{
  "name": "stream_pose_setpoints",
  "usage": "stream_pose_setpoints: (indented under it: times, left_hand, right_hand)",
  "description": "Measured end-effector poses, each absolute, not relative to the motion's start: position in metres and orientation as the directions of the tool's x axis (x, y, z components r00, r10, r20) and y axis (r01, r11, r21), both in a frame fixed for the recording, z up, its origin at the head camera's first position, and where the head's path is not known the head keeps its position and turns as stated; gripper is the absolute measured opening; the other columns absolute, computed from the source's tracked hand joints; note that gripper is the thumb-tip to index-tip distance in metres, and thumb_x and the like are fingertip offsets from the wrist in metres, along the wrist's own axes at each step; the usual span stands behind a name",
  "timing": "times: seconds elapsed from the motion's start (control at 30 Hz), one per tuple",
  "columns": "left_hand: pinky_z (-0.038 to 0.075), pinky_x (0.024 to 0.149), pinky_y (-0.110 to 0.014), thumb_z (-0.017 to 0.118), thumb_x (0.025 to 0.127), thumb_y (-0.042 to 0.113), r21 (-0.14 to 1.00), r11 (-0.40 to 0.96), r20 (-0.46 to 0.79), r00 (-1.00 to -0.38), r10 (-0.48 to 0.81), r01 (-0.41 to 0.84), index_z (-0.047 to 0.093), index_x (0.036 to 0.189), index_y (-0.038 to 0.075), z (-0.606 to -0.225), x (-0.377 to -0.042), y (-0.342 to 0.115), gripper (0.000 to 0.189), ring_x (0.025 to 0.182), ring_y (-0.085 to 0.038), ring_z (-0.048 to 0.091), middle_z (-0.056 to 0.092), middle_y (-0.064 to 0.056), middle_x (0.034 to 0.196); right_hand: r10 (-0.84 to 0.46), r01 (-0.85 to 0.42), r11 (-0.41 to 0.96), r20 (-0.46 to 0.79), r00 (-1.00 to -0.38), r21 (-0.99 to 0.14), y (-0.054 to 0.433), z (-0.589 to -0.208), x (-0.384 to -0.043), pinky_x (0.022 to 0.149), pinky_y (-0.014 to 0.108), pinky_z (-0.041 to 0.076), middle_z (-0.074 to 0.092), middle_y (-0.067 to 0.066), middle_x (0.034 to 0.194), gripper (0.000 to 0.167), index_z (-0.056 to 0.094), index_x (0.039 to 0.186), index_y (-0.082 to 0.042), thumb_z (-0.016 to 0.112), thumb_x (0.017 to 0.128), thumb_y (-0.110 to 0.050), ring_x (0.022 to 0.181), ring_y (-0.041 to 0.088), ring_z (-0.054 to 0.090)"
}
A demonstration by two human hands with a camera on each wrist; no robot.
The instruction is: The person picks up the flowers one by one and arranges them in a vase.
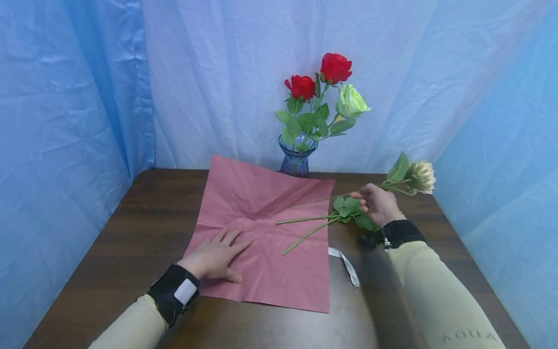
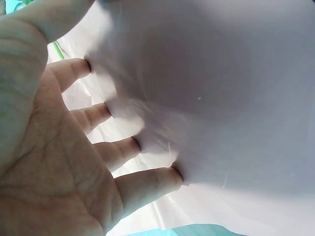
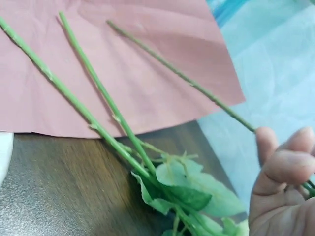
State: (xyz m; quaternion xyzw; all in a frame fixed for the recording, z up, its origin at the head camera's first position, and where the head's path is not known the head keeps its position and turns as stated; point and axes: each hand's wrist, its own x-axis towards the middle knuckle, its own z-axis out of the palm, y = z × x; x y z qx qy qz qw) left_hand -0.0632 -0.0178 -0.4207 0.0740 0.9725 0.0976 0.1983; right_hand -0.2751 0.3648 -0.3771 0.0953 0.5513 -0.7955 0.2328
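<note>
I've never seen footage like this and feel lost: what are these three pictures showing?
No machine here, just a person's two bare hands. The wide picture comes from a head camera, the closer ones from each wrist. On the brown table lies pink paper, with the left hand spread on it. The right hand holds a pale flower by its stem. Two more green stems reach onto the paper; a white strip lies beside it. Behind stands a blue vase with red roses and a green rose.

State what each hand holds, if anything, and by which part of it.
The right hand holds the cream flower by its stem. The left hand holds nothing; it rests on the paper.
</note>
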Motion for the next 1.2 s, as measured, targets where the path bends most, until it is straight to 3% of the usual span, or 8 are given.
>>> stream_pose_setpoints:
  times: [0.1,0.3,0.53,0.87,1.2]
  left_hand:
    - [0.026,0.110,-0.077,0.080,0.082,0.054,0.221,0.969,-0.371,-0.910,0.187,0.109,0.034,0.161,0.028,-0.419,-0.062,-0.018,0.094,0.153,-0.047,0.015,0.016,-0.013,0.170]
    - [0.026,0.109,-0.077,0.081,0.082,0.054,0.226,0.967,-0.368,-0.910,0.193,0.114,0.035,0.160,0.028,-0.418,-0.062,-0.018,0.094,0.153,-0.048,0.015,0.015,-0.014,0.170]
    - [0.025,0.109,-0.078,0.081,0.082,0.053,0.227,0.968,-0.377,-0.907,0.187,0.106,0.034,0.161,0.028,-0.420,-0.063,-0.018,0.094,0.153,-0.048,0.013,0.014,-0.013,0.170]
    - [0.024,0.109,-0.079,0.082,0.082,0.052,0.238,0.967,-0.375,-0.909,0.181,0.095,0.035,0.161,0.029,-0.419,-0.062,-0.017,0.095,0.153,-0.048,0.012,0.014,-0.013,0.170]
    - [0.024,0.109,-0.079,0.081,0.082,0.052,0.239,0.966,-0.367,-0.911,0.188,0.103,0.035,0.160,0.028,-0.419,-0.061,-0.018,0.095,0.153,-0.049,0.013,0.014,-0.013,0.170]
  right_hand:
    - [-0.241,0.444,-0.307,-0.383,-0.892,-0.842,0.362,-0.378,-0.273,0.046,0.023,0.040,0.076,0.008,0.085,0.007,0.046,0.105,-0.004,0.040,0.103,-0.006,0.054,0.008,0.050]
    - [-0.217,0.380,-0.392,-0.317,-0.923,-0.838,0.357,-0.378,-0.270,0.045,0.024,0.039,0.075,0.007,0.080,0.020,0.051,0.085,-0.005,0.043,0.103,-0.008,0.053,0.011,0.051]
    - [-0.268,0.290,-0.509,-0.171,-0.948,-0.810,0.354,-0.376,-0.268,0.043,0.025,0.038,0.075,0.007,0.076,0.023,0.058,0.089,-0.005,0.042,0.105,-0.010,0.047,0.013,0.050]
    - [-0.259,0.170,-0.630,-0.002,-0.966,-0.758,0.353,-0.373,-0.264,0.048,0.026,0.039,0.075,0.008,0.079,0.031,0.058,0.080,-0.007,0.041,0.105,-0.011,0.049,0.015,0.049]
    - [-0.212,0.104,-0.693,0.064,-0.975,-0.713,0.348,-0.355,-0.265,0.046,0.025,0.035,0.075,0.010,0.080,0.033,0.059,0.079,-0.006,0.040,0.105,-0.009,0.046,0.014,0.045]
